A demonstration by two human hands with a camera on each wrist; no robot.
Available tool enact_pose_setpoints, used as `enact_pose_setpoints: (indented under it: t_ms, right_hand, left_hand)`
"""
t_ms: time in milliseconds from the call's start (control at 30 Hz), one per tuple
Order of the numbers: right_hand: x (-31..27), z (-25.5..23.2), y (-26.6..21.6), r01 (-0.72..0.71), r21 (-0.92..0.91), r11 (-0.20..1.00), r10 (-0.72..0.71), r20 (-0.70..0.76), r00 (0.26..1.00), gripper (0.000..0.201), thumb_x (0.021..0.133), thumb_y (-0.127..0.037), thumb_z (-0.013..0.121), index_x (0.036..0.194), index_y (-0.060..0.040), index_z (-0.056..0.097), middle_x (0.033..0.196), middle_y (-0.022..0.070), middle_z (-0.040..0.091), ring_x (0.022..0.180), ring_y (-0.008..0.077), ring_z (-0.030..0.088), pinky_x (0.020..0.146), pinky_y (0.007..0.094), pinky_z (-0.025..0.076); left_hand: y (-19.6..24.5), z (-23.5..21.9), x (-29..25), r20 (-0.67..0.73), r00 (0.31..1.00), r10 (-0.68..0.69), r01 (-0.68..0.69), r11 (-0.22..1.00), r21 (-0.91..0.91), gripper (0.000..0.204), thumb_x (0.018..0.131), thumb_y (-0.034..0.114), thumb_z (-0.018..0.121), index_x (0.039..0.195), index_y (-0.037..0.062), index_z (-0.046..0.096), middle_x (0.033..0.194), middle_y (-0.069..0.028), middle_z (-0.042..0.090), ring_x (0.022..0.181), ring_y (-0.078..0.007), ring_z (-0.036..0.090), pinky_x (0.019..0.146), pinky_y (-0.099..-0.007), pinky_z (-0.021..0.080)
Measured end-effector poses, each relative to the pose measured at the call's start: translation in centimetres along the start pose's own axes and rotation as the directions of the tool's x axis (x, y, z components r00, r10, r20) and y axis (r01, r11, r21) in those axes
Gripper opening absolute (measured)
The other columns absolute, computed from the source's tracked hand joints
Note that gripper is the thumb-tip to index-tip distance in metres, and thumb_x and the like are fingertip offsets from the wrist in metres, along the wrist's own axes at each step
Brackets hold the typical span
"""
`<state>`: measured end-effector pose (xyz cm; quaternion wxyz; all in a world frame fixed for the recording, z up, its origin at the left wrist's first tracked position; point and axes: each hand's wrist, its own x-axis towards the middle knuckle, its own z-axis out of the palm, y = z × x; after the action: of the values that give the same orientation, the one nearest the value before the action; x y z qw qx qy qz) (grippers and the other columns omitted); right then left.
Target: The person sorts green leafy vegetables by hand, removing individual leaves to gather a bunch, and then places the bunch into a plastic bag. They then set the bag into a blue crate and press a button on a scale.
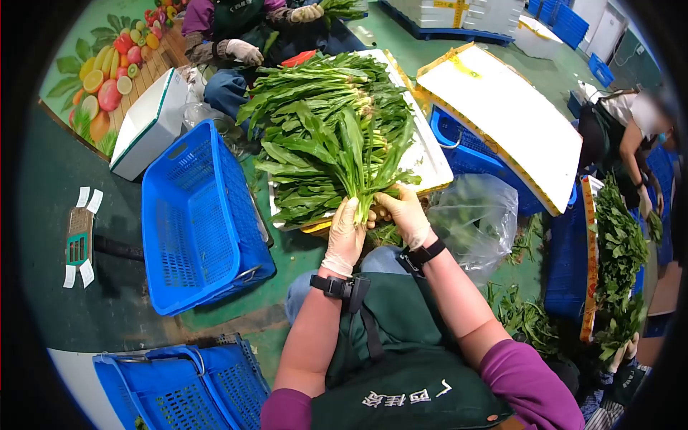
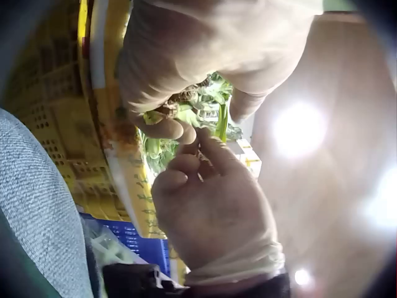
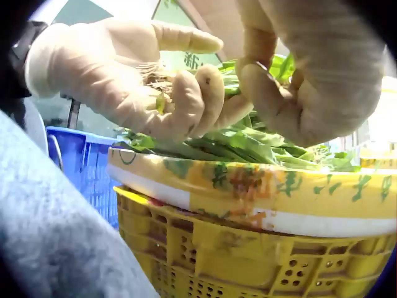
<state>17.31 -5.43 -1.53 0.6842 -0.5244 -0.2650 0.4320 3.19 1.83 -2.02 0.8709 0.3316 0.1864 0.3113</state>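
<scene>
Gloved in pale latex, the left hand (image 1: 345,235) curls its fingers round the root end of a bunch of long green leaves (image 1: 349,154). The right hand (image 1: 407,216) is close beside it, its fingertips pinching at the stems on the bunch's right side. In the right wrist view, brown roots (image 3: 156,79) lie in the left hand's palm (image 3: 118,74), and the right hand (image 3: 322,68) has thumb and fingers bent together at a green leaf. Behind the hands, a heap of leafy greens (image 1: 308,89) covers a white foam lid (image 1: 430,154) on a yellow basket (image 3: 229,254).
An empty blue basket (image 1: 190,229) stands at the left, with more blue baskets (image 1: 193,383) at lower left. A clear plastic bag (image 1: 476,218) and a large white foam lid (image 1: 505,122) are at the right. Other people sit at the top and far right. A scale (image 1: 79,236) is at far left.
</scene>
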Motion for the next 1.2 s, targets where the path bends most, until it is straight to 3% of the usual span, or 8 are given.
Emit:
enact_pose_setpoints:
  t_ms: [67, 233, 300, 433, 767, 933, 1033, 1200]
  right_hand:
    - [-1.3, 1.3, -2.0, -0.089, 0.01, 0.996, 0.089, 0.053, 0.995, 0.027, 0.092, -0.023, 0.068, 0.11, -0.005, 0.06, 0.084, 0.0012, 0.066, 0.066, 0.0072, 0.058, 0.054, 0.0196, 0.037]
    - [-0.9, 2.1, -1.5, 0.075, -0.08, 0.994, -0.082, -0.086, 0.993, 0.026, 0.089, -0.018, 0.072, 0.108, -0.0047, 0.06, 0.084, 0.0032, 0.066, 0.063, 0.0083, 0.058, 0.053, 0.0249, 0.046]
    - [-1.3, 2.0, -3.1, -0.134, 0.075, 0.988, 0.139, -0.06, 0.988, 0.023, 0.089, -0.015, 0.073, 0.104, -0.0035, 0.06, 0.082, 0.004, 0.065, 0.06, 0.0101, 0.058, 0.052, 0.0272, 0.049]
    - [-1.1, 1.9, -2.0, -0.165, 0.31, 0.936, 0.192, -0.058, 0.98, 0.017, 0.089, -0.013, 0.072, 0.1, -0.0035, 0.063, 0.069, 0.0014, 0.059, 0.051, 0.0113, 0.054, 0.048, 0.0263, 0.046]
    - [-1.0, 2.0, -1.5, -0.114, 0.288, 0.951, 0.157, -0.129, 0.979, 0.015, 0.09, -0.009, 0.066, 0.1, -0.0016, 0.057, 0.067, 0.0036, 0.056, 0.05, 0.0133, 0.053, 0.047, 0.0272, 0.045]
    - [-2.2, 2.9, -2.3, -0.077, 0.217, 0.973, 0.111, -0.151, 0.982, 0.014, 0.089, -0.009, 0.067, 0.094, 0.0004, 0.058, 0.067, 0.0042, 0.057, 0.05, 0.0134, 0.053, 0.046, 0.0274, 0.044]
    - [-2.7, 3.4, -2.3, -0.051, 0.2, 0.978, 0.082, -0.147, 0.986, 0.016, 0.089, -0.009, 0.069, 0.092, 0.0024, 0.058, 0.067, 0.005, 0.058, 0.051, 0.0136, 0.054, 0.046, 0.0275, 0.043]
    - [-2.9, 3.6, -2.1, -0.044, 0.246, 0.968, 0.089, -0.175, 0.98, 0.019, 0.088, -0.009, 0.069, 0.094, 0.0037, 0.057, 0.069, 0.0057, 0.059, 0.054, 0.0143, 0.056, 0.048, 0.0284, 0.046]
  left_hand:
    - [0.5, 0.4, -0.4, -0.032, 0.999, 0.016, -0.013, 0.997, 0.074, 0.027, 0.102, 0.026, 0.055, 0.121, 0.0062, 0.056, 0.102, -0.0022, 0.066, 0.083, -0.0124, 0.063, 0.07, -0.0271, 0.05]
    - [0.0, 1.0, -0.1, -0.045, 0.999, 0.029, -0.015, 0.959, 0.283, 0.026, 0.098, 0.012, 0.06, 0.122, 0.0029, 0.053, 0.11, -0.0058, 0.064, 0.093, -0.0168, 0.065, 0.076, -0.032, 0.055]
    - [0.3, 1.2, -0.1, -0.047, 0.998, -0.034, 0.044, 0.973, 0.228, 0.025, 0.096, 0.008, 0.062, 0.12, 0.0037, 0.053, 0.109, -0.0066, 0.064, 0.091, -0.0184, 0.065, 0.076, -0.0329, 0.056]
    - [0.5, 1.2, 0.0, -0.047, 0.992, -0.114, 0.113, 0.993, -0.018, 0.018, 0.099, 0.014, 0.058, 0.115, 0.0061, 0.054, 0.104, -0.0068, 0.064, 0.087, -0.0194, 0.066, 0.074, -0.0337, 0.056]
    - [0.2, 1.2, -0.2, -0.016, 0.997, -0.082, 0.079, 0.99, -0.116, 0.022, 0.102, 0.019, 0.053, 0.12, 0.006, 0.05, 0.103, -0.0064, 0.063, 0.085, -0.0182, 0.064, 0.073, -0.0316, 0.054]
    - [0.0, 1.6, -0.4, -0.071, 0.998, 0.001, 0.01, 0.989, 0.149, 0.021, 0.102, 0.022, 0.053, 0.117, 0.0067, 0.052, 0.099, -0.0058, 0.063, 0.08, -0.017, 0.063, 0.068, -0.0298, 0.053]
    - [-0.2, 1.1, -0.4, -0.112, 0.993, -0.042, 0.04, 0.999, -0.02, 0.018, 0.102, 0.022, 0.053, 0.114, 0.0081, 0.053, 0.095, -0.0053, 0.064, 0.076, -0.0163, 0.062, 0.065, -0.0287, 0.052]
    - [-0.4, 1.3, -0.5, -0.13, 0.991, -0.008, 0.009, 1.0, 0.007, 0.017, 0.101, 0.023, 0.053, 0.112, 0.0089, 0.054, 0.091, -0.005, 0.064, 0.073, -0.0155, 0.063, 0.062, -0.0279, 0.052]
